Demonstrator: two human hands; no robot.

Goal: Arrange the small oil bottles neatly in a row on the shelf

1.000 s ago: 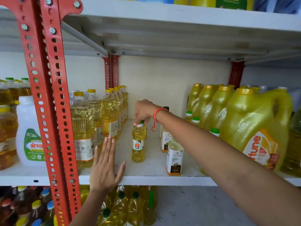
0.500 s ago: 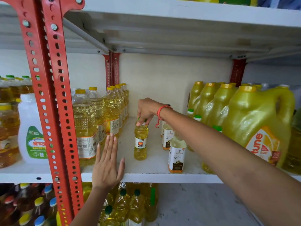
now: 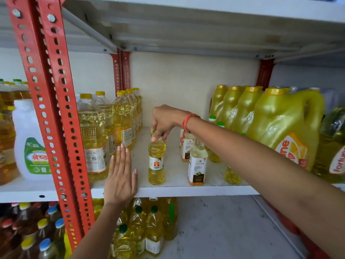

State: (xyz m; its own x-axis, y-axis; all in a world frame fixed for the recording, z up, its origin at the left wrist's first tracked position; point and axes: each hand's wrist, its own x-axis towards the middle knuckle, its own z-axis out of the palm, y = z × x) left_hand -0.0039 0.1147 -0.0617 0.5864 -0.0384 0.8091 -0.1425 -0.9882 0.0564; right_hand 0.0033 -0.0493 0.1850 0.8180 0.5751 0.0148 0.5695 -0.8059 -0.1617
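A small yellow oil bottle [image 3: 156, 161] with a green cap stands upright near the front of the white shelf [image 3: 186, 190]. My right hand [image 3: 164, 120] pinches its cap from above. My left hand [image 3: 120, 176] lies flat with fingers spread on the shelf's front edge, just left of the bottle and not touching it. Two small coconut oil bottles stand to the right, one near the front [image 3: 197, 165], one behind [image 3: 186, 148]. More small yellow bottles [image 3: 231, 174] are partly hidden under my right forearm.
Tall oil bottles [image 3: 93, 137] line the shelf's left side by the red upright [image 3: 54, 109]. Large yellow jugs [image 3: 285, 128] crowd the right. A white jug [image 3: 29, 143] sits in the left bay. More bottles [image 3: 149, 230] stand on the shelf below.
The small bottle has come forward toward the shelf's front edge with my right hand on its cap. My left hand has stayed flat on the edge.
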